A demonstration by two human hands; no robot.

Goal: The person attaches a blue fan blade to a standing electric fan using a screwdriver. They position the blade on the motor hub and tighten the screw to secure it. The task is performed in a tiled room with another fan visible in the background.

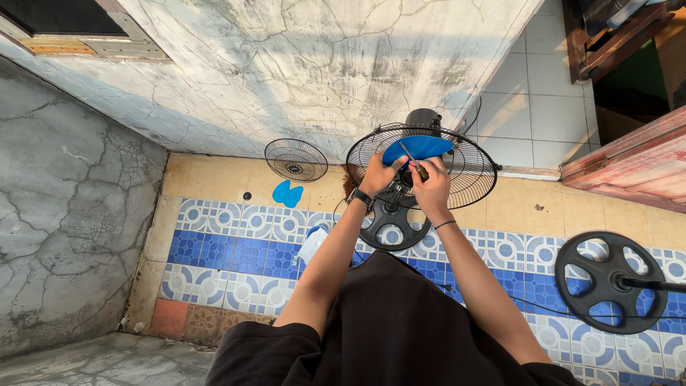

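A standing fan (468,168) with its front guard off shows a black rear wire guard and a blue blade (418,147). My left hand (379,174), with a black watch on the wrist, grips the fan's hub at the centre. My right hand (431,183) holds a screwdriver (414,161) whose shaft points up across the blue blade. The fan's round black base (391,227) stands on the patterned tiles below my hands.
A detached front wire guard (296,159) leans against the cracked wall. A loose blue blade piece (287,194) and a small black part (246,195) lie on the tiles. A second round black stand base (606,281) sits at right. A white bottle (313,244) lies near my left arm.
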